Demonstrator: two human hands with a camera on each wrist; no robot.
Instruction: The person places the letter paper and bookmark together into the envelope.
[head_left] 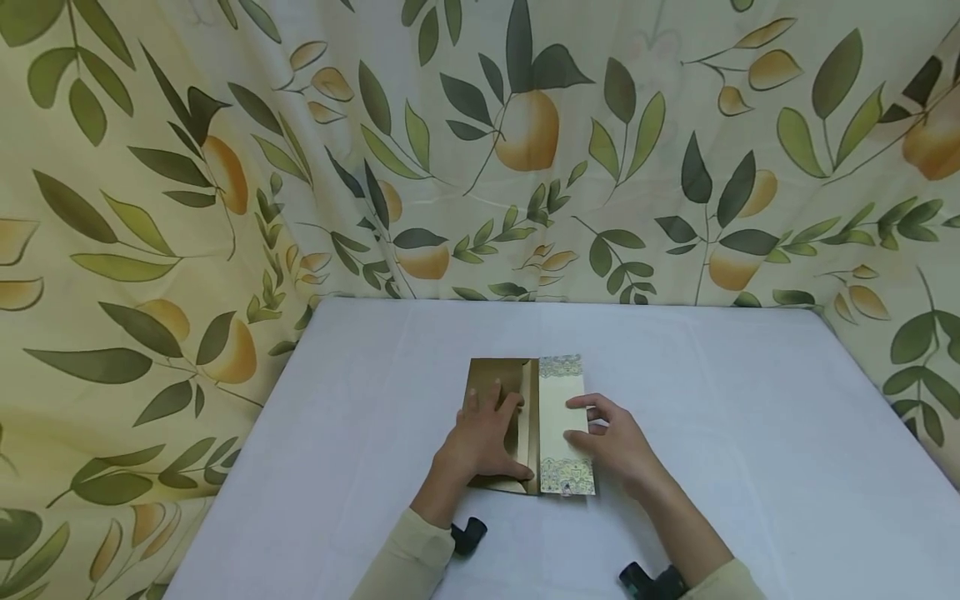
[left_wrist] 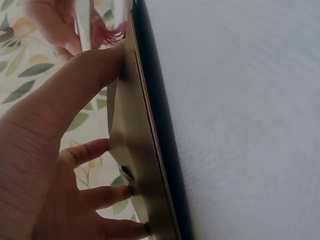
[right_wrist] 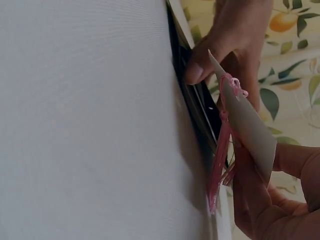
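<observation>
A brown, gold-toned paper folder (head_left: 487, 372) lies open on the table, with a pale layered flap or strip inside it. My left hand (head_left: 482, 437) rests on the folder with fingers spread, thumb near its lower middle. Over the folder's right side is a cream bookmark (head_left: 557, 417) with patterned bands at top and bottom. My right hand (head_left: 615, 437) pinches its right edge between thumb and fingers. In the right wrist view the bookmark (right_wrist: 252, 131) is tilted and raised, and a pink tassel (right_wrist: 220, 160) hangs from its end.
A white cloth (head_left: 360, 417) covers the table. Behind and to the left hangs a curtain (head_left: 480, 192) printed with leaves and orange fruit. Black wrist-worn devices (head_left: 470, 536) show at both of my wrists.
</observation>
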